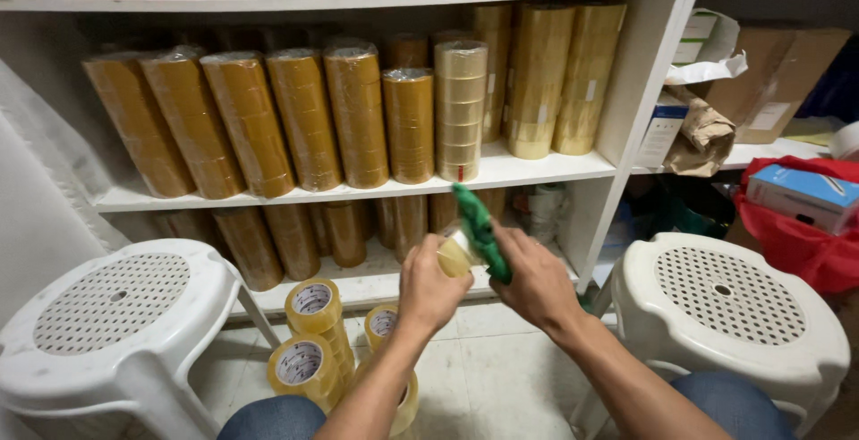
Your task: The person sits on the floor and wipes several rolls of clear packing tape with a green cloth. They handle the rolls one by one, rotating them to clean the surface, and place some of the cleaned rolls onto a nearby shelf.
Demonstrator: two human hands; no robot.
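Two stools (116, 315) flank hands (488, 283) holding tape (455, 254).

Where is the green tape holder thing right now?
In the head view, the green tape dispenser is mid-frame, gripped by the right hand, beside the tape roll that the left hand holds, before the lower shelf.

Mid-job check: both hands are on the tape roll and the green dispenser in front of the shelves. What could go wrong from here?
1. The left hand grips the tape roll only partly; it could slip and fall among the rolls on the floor.
2. The right hand holds the green dispenser close to the fingers; if it has a cutting edge, it may nick them.
3. The wrapped tape stacks lean on the shelf; a bump might topple them.
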